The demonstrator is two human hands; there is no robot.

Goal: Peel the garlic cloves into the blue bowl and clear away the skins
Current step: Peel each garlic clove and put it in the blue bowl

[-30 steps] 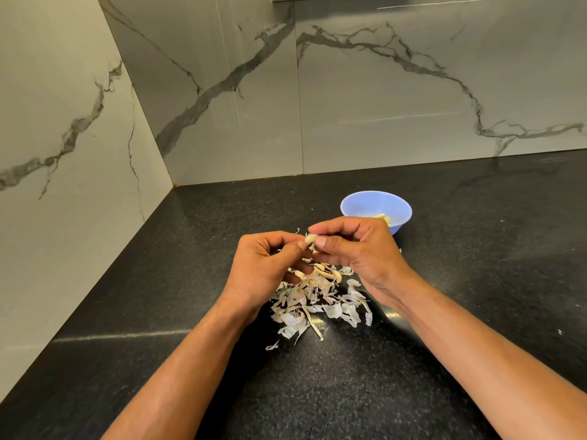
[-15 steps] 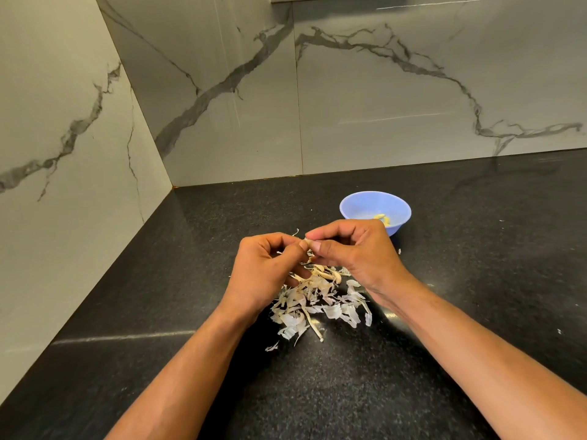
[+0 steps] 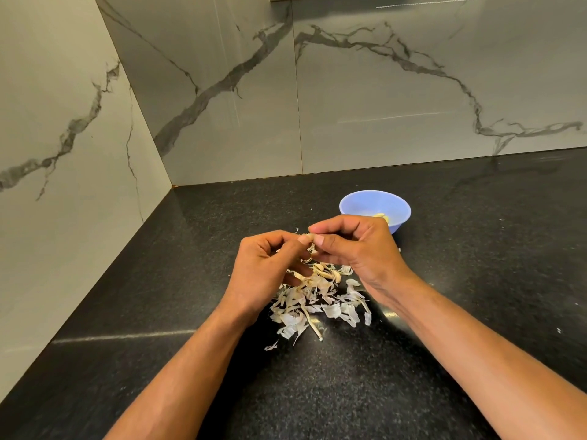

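My left hand (image 3: 265, 268) and my right hand (image 3: 355, 252) meet above the black counter, both pinching one small garlic clove (image 3: 307, 237) between thumb and fingertips; most of the clove is hidden by the fingers. Below them lies a loose pile of papery garlic skins (image 3: 317, 303) with a dry stem among them. The blue bowl (image 3: 355, 203) stands just behind my right hand, and a peeled yellowish clove (image 3: 380, 215) shows inside it.
The black speckled counter (image 3: 476, 249) runs into a corner, with marble-look walls at the left (image 3: 63, 154) and at the back (image 3: 381, 106). A few tiny skin scraps lie scattered to the right of the pile.
The hands have stayed together over the pile, the fingertips shifting slightly on the clove. Bowl and skins have not moved.
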